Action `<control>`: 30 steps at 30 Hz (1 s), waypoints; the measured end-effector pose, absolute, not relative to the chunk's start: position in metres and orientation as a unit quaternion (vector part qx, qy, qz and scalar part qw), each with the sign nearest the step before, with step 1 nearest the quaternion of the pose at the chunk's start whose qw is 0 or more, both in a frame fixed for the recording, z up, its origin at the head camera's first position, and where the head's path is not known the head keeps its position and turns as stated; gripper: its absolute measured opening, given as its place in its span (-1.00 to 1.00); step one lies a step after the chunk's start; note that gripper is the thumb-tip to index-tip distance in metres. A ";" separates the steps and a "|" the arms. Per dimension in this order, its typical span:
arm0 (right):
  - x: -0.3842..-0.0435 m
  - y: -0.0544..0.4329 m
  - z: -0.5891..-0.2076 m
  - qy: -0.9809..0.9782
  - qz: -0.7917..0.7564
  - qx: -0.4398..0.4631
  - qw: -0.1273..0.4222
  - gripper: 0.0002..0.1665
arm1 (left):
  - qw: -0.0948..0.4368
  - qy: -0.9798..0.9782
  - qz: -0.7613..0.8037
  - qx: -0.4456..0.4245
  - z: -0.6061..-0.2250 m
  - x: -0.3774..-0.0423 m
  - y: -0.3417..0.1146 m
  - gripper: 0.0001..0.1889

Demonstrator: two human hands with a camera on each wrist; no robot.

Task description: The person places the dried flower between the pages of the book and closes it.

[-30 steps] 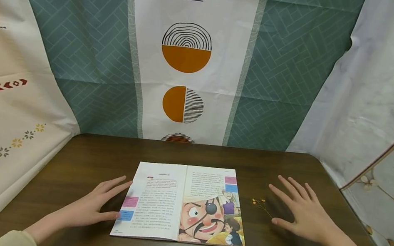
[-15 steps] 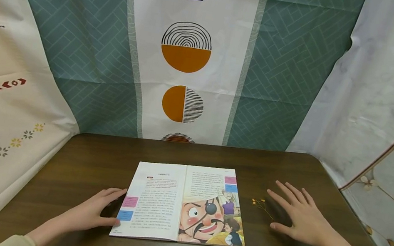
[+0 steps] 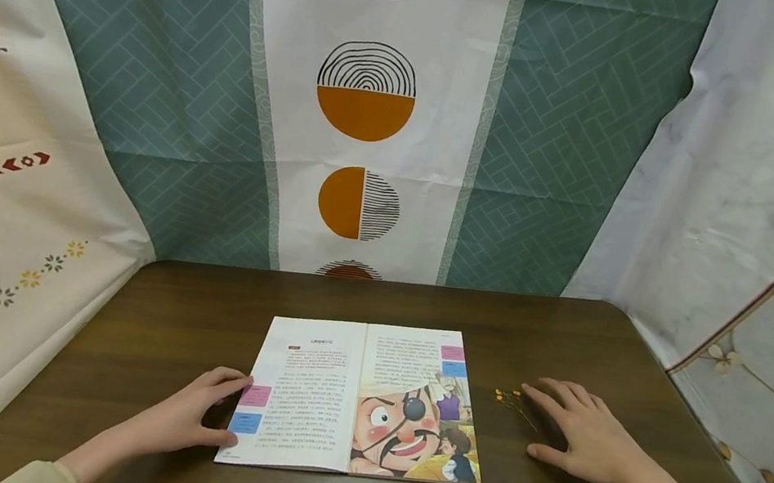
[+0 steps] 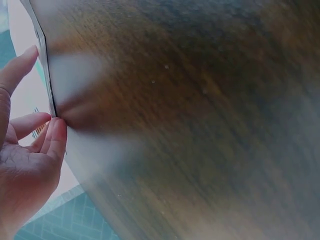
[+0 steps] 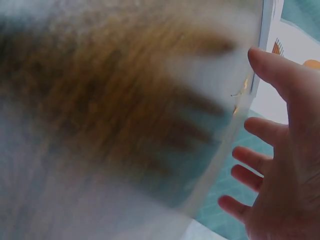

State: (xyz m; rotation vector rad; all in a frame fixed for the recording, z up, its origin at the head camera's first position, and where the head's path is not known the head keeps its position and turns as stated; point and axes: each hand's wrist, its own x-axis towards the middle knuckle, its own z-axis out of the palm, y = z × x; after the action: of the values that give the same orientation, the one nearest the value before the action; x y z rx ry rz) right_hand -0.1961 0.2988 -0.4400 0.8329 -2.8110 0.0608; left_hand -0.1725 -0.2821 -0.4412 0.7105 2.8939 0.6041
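An open book [image 3: 313, 396] lies flat on the brown table, with text on its left page and a cartoon of a person with an eye patch on the right page. At the book's left edge is my left hand [image 3: 184, 415], its thumb at the lower corner and its fingers a little higher. The left wrist view shows the thumb and fingertips of this hand [image 4: 30, 160] apart along the book's edge. My right hand [image 3: 585, 439] is to the right of the book, apart from it, with spread fingers and nothing held.
A small sprig with orange blossoms [image 3: 514, 403] lies between the book and the right hand. The dark table [image 3: 202, 290] has a patterned cloth [image 3: 558, 133] behind it and pale cloths at both sides.
My left hand has come down slightly to the book's left edge and now touches it. The right hand has lowered toward the table, its fingers less raised. The book has not moved.
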 end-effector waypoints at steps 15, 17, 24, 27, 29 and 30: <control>-0.207 0.299 -0.442 -0.957 0.076 0.276 0.047 -0.35 | 0.060 0.947 0.208 0.238 -0.442 -0.174 -0.284 -0.15; -0.210 0.299 -0.443 -0.956 0.083 0.275 0.049 -0.41 | 0.060 0.947 0.209 0.238 -0.442 -0.174 -0.284 -0.14; -0.220 0.298 -0.449 -0.954 0.113 0.272 0.052 -0.58 | 0.067 0.947 0.208 0.235 -0.443 -0.174 -0.285 -0.15; -0.223 0.298 -0.448 -0.953 0.120 0.271 0.057 -0.64 | 0.067 0.946 0.211 0.236 -0.443 -0.174 -0.284 -0.15; -0.226 0.297 -0.447 -0.951 0.123 0.277 0.061 -0.67 | 0.064 0.946 0.212 0.235 -0.442 -0.174 -0.284 -0.15; -0.227 0.296 -0.446 -0.949 0.124 0.281 0.064 -0.68 | 0.063 0.946 0.212 0.236 -0.442 -0.174 -0.284 -0.15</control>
State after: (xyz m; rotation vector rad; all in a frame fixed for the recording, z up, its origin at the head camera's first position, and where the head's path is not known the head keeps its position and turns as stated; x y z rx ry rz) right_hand -0.2271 0.2964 -0.4460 0.8497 -2.8678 0.3749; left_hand -0.1740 -0.2844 -0.4425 0.7116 2.8596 0.6400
